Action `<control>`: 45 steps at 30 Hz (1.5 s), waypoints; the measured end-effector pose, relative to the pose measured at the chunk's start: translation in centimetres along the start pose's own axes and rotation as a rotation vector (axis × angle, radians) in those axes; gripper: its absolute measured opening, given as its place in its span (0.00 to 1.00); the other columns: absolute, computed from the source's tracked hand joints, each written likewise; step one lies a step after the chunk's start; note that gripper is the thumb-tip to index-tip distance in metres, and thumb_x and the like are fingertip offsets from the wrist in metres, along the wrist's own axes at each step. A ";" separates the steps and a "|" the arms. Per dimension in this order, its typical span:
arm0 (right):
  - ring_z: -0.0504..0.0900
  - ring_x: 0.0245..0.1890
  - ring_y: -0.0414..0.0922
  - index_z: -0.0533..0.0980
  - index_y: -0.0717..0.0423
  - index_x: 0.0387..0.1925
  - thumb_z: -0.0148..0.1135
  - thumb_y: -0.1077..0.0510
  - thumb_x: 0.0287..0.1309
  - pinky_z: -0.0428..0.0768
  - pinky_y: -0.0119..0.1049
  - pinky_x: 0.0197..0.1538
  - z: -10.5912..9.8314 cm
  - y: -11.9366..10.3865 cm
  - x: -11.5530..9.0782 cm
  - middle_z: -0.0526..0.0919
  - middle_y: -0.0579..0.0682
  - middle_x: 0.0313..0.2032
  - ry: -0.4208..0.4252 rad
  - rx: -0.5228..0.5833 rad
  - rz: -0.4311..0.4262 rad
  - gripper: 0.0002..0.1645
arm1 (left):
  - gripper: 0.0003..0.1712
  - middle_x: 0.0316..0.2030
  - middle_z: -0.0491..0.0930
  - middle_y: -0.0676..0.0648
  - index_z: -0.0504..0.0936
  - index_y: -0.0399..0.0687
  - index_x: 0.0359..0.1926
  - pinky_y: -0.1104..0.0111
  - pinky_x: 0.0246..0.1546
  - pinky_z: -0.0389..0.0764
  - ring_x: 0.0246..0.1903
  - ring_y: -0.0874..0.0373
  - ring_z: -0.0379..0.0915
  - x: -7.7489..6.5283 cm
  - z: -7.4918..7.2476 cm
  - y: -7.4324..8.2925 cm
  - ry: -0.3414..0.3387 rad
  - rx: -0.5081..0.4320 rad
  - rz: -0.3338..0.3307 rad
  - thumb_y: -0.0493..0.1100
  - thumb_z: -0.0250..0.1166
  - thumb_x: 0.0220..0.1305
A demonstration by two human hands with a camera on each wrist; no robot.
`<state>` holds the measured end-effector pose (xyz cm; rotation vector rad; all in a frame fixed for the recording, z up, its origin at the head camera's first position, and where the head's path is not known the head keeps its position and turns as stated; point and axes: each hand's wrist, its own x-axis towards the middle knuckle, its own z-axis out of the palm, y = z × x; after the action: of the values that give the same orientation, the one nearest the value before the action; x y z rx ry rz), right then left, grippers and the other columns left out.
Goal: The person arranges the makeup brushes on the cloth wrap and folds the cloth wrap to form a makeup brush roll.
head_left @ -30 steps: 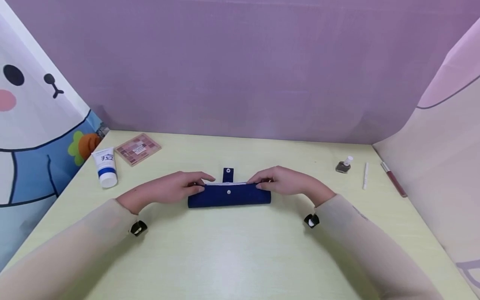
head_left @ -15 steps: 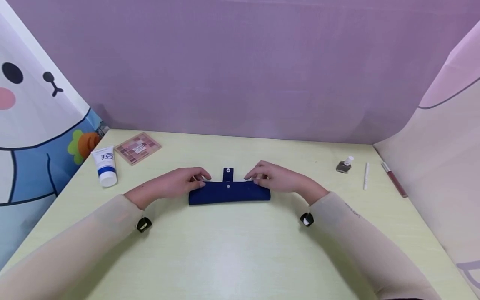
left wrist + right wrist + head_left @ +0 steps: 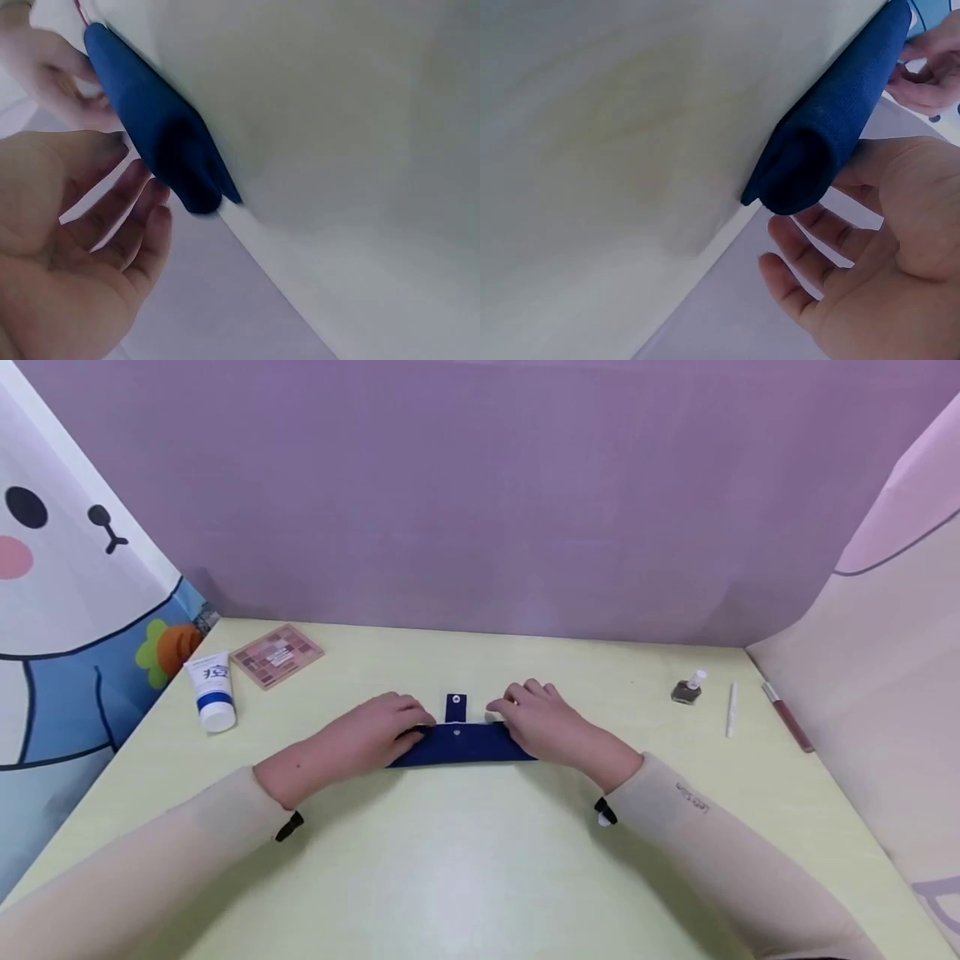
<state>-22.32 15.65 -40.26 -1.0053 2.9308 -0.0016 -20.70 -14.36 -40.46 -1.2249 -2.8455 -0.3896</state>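
Note:
A navy fabric pouch (image 3: pixel 468 745), rolled into a long tube, lies across the middle of the table. A short strap (image 3: pixel 456 707) with a metal snap sticks out from its far side, and another snap (image 3: pixel 457 732) sits on the roll near that strap. My left hand (image 3: pixel 375 732) grips the left part, thumb on the near face and fingers bent over the far edge. At the right part my right hand (image 3: pixel 547 725) holds it likewise. Both wrist views show the hollow end of the roll (image 3: pixel 799 169), with my thumb and fingers against its far side.
At the back left lie a white-and-blue tube (image 3: pixel 212 692) and a pink makeup palette (image 3: pixel 277 656). A small nail polish bottle (image 3: pixel 687 687), a white pen-like stick (image 3: pixel 731 710) and a dark red capped tube (image 3: pixel 788 718) lie at the right. A purple cloth (image 3: pixel 480 502) hangs behind the table (image 3: pixel 450 860).
The pouch has turned slightly away from me, bringing its front snap nearer the strap. A pale strip along its top has narrowed. Both hands have bent further over the far edge.

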 end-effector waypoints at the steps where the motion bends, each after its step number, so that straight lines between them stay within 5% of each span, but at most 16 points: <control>1: 0.78 0.60 0.55 0.77 0.45 0.71 0.54 0.58 0.80 0.78 0.53 0.61 0.0 -0.1 0.1 0.82 0.51 0.61 -0.005 -0.006 -0.001 0.23 | 0.18 0.59 0.86 0.42 0.86 0.43 0.62 0.52 0.63 0.85 0.59 0.46 0.83 -0.2 0.0 0.3 -0.018 0.004 0.024 0.40 0.68 0.75; 7: 0.77 0.67 0.55 0.71 0.48 0.76 0.56 0.60 0.79 0.77 0.55 0.67 -0.4 -0.4 0.7 0.80 0.51 0.69 -0.049 0.029 0.005 0.28 | 0.26 0.77 0.74 0.44 0.76 0.50 0.75 0.47 0.72 0.79 0.72 0.41 0.75 -1.2 0.5 1.4 -0.153 0.064 0.052 0.45 0.62 0.81; 14: 0.77 0.70 0.57 0.65 0.55 0.80 0.60 0.64 0.74 0.75 0.54 0.74 -0.8 -0.7 1.7 0.80 0.54 0.70 -0.118 0.177 0.051 0.36 | 0.27 0.77 0.74 0.47 0.75 0.51 0.76 0.46 0.72 0.78 0.73 0.42 0.74 -1.1 0.6 1.2 -0.163 0.038 0.048 0.42 0.63 0.80; 27: 0.84 0.51 0.46 0.59 0.61 0.82 0.61 0.61 0.71 0.83 0.41 0.57 0.2 -1.3 4.3 0.82 0.56 0.64 -0.164 0.732 0.173 0.43 | 0.25 0.73 0.79 0.46 0.78 0.50 0.74 0.47 0.69 0.81 0.69 0.41 0.77 -0.8 0.5 1.4 -0.140 0.035 0.057 0.42 0.63 0.79; 37: 0.83 0.42 0.44 0.72 0.54 0.72 0.58 0.61 0.76 0.84 0.33 0.46 0.7 -0.6 4.5 0.82 0.56 0.62 -0.147 0.908 0.173 0.26 | 0.27 0.76 0.75 0.43 0.76 0.48 0.75 0.46 0.74 0.76 0.73 0.40 0.74 -1.0 0.4 1.6 -0.164 -0.008 0.034 0.51 0.60 0.82; 45: 0.87 0.33 0.42 0.85 0.44 0.58 0.59 0.50 0.81 0.88 0.36 0.40 0.4 -0.6 3.7 0.90 0.49 0.51 -0.060 0.835 0.132 0.14 | 0.34 0.69 0.82 0.41 0.70 0.51 0.79 0.49 0.70 0.81 0.68 0.46 0.81 -0.8 0.2 1.6 -0.153 -0.057 -0.015 0.58 0.61 0.81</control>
<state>-24.84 12.97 -40.81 -0.6406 2.4940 -1.0542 -18.95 -13.86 -40.38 -1.2974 -2.9931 -0.3973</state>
